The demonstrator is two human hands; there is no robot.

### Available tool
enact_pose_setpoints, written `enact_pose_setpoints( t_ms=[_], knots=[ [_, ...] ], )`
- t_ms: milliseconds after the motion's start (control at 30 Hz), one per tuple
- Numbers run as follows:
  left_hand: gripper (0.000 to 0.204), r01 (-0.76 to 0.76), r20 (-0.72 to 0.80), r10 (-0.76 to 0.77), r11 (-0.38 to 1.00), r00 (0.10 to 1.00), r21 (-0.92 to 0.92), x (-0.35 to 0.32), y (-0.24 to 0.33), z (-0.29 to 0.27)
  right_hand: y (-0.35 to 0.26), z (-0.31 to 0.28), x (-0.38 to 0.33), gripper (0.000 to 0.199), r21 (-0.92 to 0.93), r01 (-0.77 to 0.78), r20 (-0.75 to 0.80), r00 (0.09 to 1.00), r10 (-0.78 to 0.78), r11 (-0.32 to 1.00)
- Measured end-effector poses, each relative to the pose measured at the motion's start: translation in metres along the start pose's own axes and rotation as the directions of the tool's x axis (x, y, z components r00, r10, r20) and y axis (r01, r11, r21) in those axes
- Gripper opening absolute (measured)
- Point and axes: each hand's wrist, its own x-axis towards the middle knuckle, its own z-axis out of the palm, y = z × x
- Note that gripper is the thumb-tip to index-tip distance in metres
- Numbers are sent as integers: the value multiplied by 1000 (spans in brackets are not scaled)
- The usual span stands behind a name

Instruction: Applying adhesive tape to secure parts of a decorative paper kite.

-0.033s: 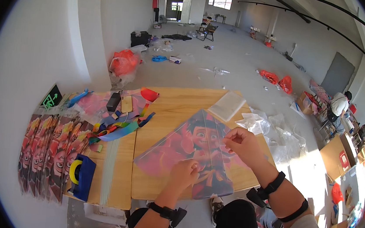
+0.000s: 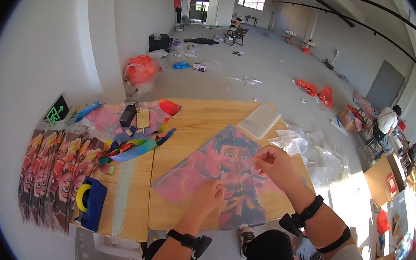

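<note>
A kite-shaped printed sheet (image 2: 188, 176) with a cartoon figure lies on the wooden table, thin rods running across it. Over its lower middle, my left hand (image 2: 206, 197) has its fingers curled together; whatever they hold, if anything, is hidden. My right hand (image 2: 276, 164) is closed in a pinch above the sheet's right side, and what sits between thumb and finger is too small to make out. To the left lie a bundle of thin pale rods (image 2: 123, 192) and a blue tape dispenser (image 2: 94, 208) with a yellow roll.
Folded printed sheets (image 2: 43, 174) hang over the table's left end. Colourful ribbons (image 2: 141, 149), a phone (image 2: 143, 119) and a black box (image 2: 127, 116) lie behind the rods. Clear plastic sleeves (image 2: 259, 121) rest at the far edge, beside crumpled plastic (image 2: 323, 156). A person (image 2: 386, 122) sits far right.
</note>
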Motion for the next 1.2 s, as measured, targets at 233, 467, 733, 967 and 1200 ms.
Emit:
enact_pose_setpoints(
  t_ms=[233,467,733,967,1200],
  knots=[
    [16,5,-267,83,950,960,313,80,-90,5,68,56,110,15,8,-97,65,993,96,995],
    [27,5,-296,127,913,947,407,122,-126,22,156,98,219,21,-44,-33,94,995,37,998],
    [41,61,-254,62,891,965,451,122,-120,18,207,124,260,18,-80,-118,202,970,132,990],
    [43,76,-250,44,890,967,451,121,-120,20,207,126,260,19,-85,-209,281,933,225,974],
    [44,80,-248,40,886,968,457,121,-118,22,215,124,265,18,-137,-205,261,936,235,969]
  ],
)
